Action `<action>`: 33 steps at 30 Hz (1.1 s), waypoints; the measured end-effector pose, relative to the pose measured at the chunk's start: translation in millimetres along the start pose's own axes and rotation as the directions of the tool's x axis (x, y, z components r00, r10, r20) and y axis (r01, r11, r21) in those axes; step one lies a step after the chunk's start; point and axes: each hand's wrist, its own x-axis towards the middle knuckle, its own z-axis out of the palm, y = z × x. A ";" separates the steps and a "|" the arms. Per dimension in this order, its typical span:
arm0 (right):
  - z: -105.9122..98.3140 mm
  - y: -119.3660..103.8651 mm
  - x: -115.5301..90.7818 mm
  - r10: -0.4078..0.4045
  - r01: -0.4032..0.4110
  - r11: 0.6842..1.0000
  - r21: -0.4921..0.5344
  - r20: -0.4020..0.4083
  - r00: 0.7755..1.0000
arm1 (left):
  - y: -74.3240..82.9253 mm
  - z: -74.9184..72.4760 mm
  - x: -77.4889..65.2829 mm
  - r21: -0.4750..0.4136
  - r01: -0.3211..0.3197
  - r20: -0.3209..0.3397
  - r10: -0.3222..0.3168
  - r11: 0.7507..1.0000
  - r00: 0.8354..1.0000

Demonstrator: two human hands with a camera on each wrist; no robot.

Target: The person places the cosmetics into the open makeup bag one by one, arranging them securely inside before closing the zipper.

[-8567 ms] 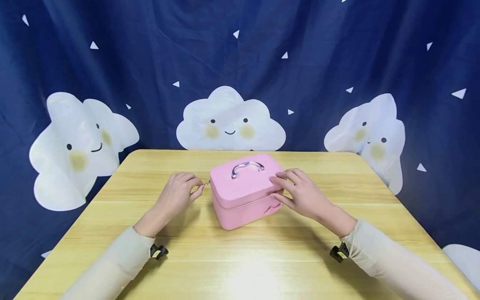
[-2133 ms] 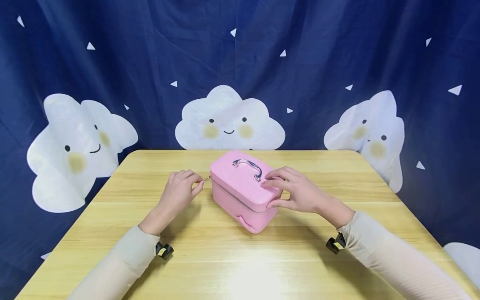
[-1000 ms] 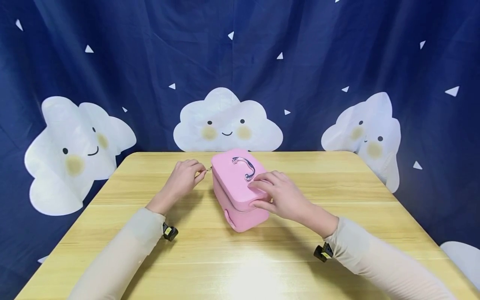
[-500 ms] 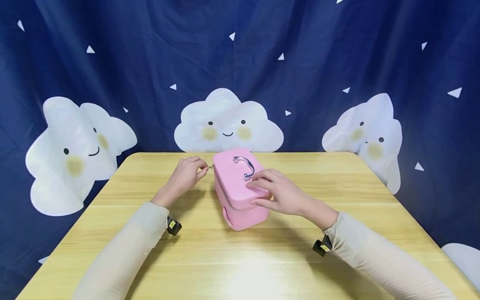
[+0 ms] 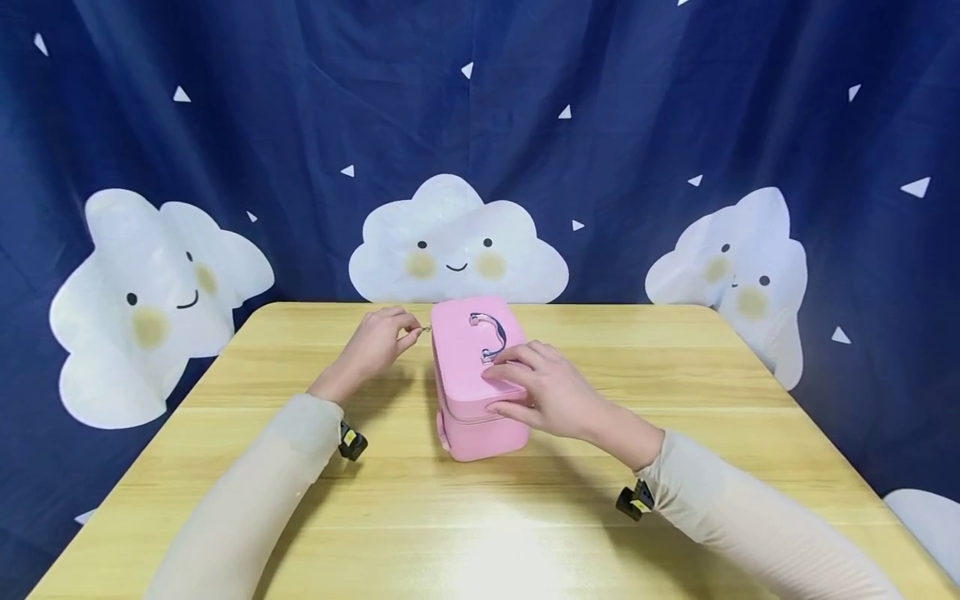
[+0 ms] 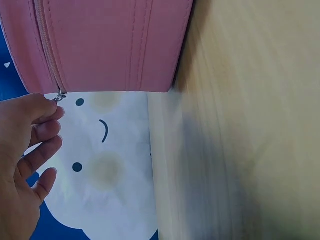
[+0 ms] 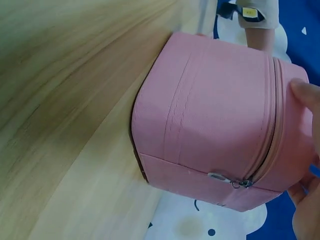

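Note:
A pink cosmetic case (image 5: 487,440) stands on the table, its lid down, with a curved silver handle (image 5: 501,332) on top. At its far left corner my left hand (image 5: 377,343) pinches the small metal zipper pull (image 6: 60,97) between thumb and forefinger. My right hand (image 5: 561,392) grips the near right corner of the lid, thumb against its front edge and fingers over the top. A second zipper pull (image 7: 234,183) hangs at another corner in the right wrist view. A dark line runs along the zipper there; I cannot tell whether it is unzipped.
The wooden table (image 5: 585,517) extends around the case. Behind it hangs a dark blue curtain (image 5: 480,125) printed with white clouds. A black camera (image 5: 352,442) is strapped at the left wrist, another camera (image 5: 635,500) at the right.
The case has turned on the table, its narrow end swinging round to face me. The left hand has moved away from me, pinching the pull; the right hand has moved left with the lid's corner.

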 end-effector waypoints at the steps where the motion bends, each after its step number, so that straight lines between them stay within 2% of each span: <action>1: -0.1 -0.1 0.3 0.001 -0.001 1.000 0.003 -0.001 1.000 | -0.8 0.4 0.4 -0.006 0.003 -0.001 -0.003 1.000 1.000; 11: 1.4 -5.8 3.4 0.047 -0.047 0.996 -0.070 0.003 0.999 | -0.1 -1.9 0.9 -0.023 -0.024 0.012 0.024 0.999 1.000; 25: 4.8 -18.1 10.8 0.136 -0.131 0.982 -0.137 0.027 0.990 | 8.2 -7.6 -10.6 -0.030 -0.055 0.008 0.056 0.998 0.998; 33: 7.6 -20.1 13.5 0.143 -0.139 0.978 -0.153 0.011 0.990 | 11.7 -8.6 -16.4 -0.051 -0.077 -0.006 0.077 0.996 0.997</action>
